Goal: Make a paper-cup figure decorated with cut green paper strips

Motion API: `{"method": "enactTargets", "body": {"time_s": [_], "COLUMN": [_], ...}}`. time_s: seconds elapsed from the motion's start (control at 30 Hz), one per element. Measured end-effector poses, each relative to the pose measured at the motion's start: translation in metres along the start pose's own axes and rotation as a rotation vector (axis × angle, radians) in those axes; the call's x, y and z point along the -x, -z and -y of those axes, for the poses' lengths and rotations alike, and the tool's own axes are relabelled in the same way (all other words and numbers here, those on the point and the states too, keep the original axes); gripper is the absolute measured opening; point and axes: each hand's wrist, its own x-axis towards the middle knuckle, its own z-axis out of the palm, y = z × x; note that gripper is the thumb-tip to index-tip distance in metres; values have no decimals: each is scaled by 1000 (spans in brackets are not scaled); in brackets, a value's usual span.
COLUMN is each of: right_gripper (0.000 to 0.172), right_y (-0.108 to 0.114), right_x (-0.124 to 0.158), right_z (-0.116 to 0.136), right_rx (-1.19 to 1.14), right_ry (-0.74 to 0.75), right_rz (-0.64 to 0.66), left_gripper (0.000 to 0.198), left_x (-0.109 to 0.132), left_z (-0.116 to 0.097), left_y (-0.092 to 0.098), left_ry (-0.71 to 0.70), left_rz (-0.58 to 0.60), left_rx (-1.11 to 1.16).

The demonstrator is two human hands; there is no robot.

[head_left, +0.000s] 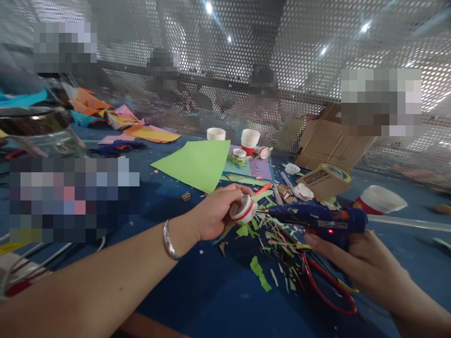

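My left hand [214, 211] is closed around a small cut-down white paper cup piece with a red rim [243, 209], held just above the blue table. My right hand [355, 260] grips a blue hot glue gun [317, 219] with a red light lit on its body. The gun's nozzle points left and sits right at the cup piece. A silver bangle circles my left wrist. Scraps of green, white and red paper [278, 249] lie under both hands.
Red-handled scissors [327, 291] lie below the glue gun. A green paper sheet [197, 164], white and red paper cups [249, 140], an upturned cup [380, 199], cardboard pieces [327, 141] and coloured paper piles [123, 122] cover the blue table [218, 291]. A perforated metal wall stands behind.
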Motion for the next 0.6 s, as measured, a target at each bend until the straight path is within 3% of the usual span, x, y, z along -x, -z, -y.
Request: {"method": "enactTargets", "body": {"time_s": [0.17, 0.43, 0.6], "right_gripper": [25, 14, 19], "right_y": [1, 2, 1], "right_x": [0, -1, 0], "right_z": [-3, -4, -3], "right_rx": [82, 100, 114], "right_ry": [29, 78, 101], "right_rz": [27, -60, -75], "left_gripper": [23, 21, 20], "left_x": [-1, -2, -2], "left_z": [1, 2, 3], "left_y": [-1, 1, 1], "left_ry": [1, -23, -25], "left_rz": [-6, 11, 7], "left_rx": [-10, -4, -9]}}
